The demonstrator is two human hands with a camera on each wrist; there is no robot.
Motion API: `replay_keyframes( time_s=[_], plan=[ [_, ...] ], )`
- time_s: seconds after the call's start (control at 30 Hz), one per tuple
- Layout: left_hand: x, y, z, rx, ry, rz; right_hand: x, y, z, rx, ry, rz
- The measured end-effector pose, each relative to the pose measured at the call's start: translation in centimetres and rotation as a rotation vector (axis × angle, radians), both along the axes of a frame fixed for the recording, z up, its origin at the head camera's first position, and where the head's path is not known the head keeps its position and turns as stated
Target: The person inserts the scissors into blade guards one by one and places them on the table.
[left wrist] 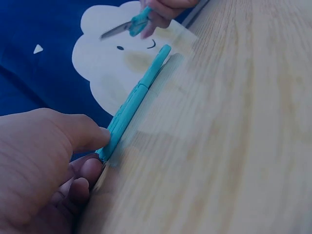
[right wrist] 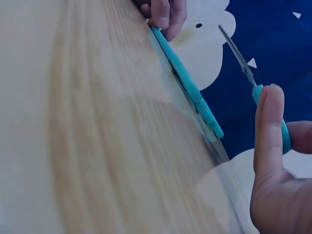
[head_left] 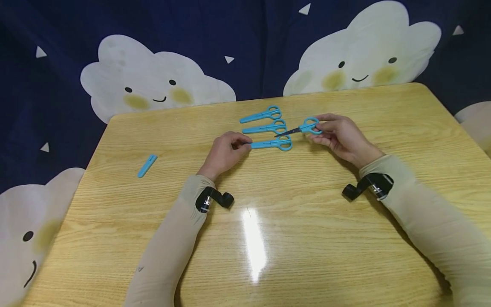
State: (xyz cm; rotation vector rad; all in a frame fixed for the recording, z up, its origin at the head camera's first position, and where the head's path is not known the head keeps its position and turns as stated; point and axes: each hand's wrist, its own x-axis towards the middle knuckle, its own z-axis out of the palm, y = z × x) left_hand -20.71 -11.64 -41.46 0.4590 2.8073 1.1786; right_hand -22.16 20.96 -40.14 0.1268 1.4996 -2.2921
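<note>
Near the middle of the table, my left hand (head_left: 227, 154) pinches the sheathed tip of the nearest blue scissors (head_left: 270, 144), which lie flat with their handles to the right. My right hand (head_left: 339, 135) holds a bare pair of blue-handled scissors (head_left: 310, 126) by the finger loops, raised above the table. Their dark blades point left, and nothing covers them. In the right wrist view, the lifted scissors (right wrist: 244, 69) stand apart from the sheathed pair (right wrist: 187, 85). The left wrist view shows my left thumb against the sheath (left wrist: 127, 114).
Two more sheathed scissors, a middle pair (head_left: 264, 128) and a far pair (head_left: 261, 115), lie in a row behind the nearest one. A loose blue sheath (head_left: 147, 166) is on the left of the wooden table (head_left: 307, 238). A cloud-patterned curtain (head_left: 261, 51) hangs behind.
</note>
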Motion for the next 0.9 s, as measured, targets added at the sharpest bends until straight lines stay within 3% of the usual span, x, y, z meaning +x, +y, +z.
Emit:
replay_keyframes(
  time_s=[0.2,0.43,0.73,0.9],
  plan=[
    [-0.1,0.0,0.1,0.015,0.022,-0.001,-0.1,-0.4,-0.4,-0.042,-0.001,-0.017],
    [-0.1,-0.2,-0.3,0.052,0.001,0.01,0.1,-0.7,-1.3,-0.119,0.006,-0.02],
    [0.0,-1.2,0.1,0.102,-0.063,0.015,0.8,-1.1,-1.7,-0.059,0.057,0.007],
    [0.0,-1.8,0.7,0.11,-0.066,0.039,0.8,-1.0,-1.6,-0.056,0.073,0.006]
  ],
)
